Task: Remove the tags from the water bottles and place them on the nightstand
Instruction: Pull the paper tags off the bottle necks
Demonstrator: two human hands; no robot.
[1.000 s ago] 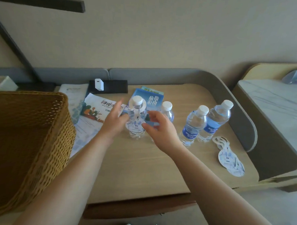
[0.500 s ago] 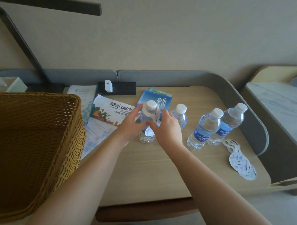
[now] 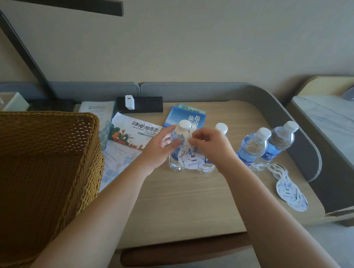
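Paper tag pinched by right hand, bottle in left hand.

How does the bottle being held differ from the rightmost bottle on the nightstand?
The held clear plastic bottle is gripped by the left hand; the rightmost clear plastic bottle stands untouched. The held one has a white paper tag in front, pinched by the right hand; the rightmost shows none, only a bare blue label. Both stand upright with white caps.
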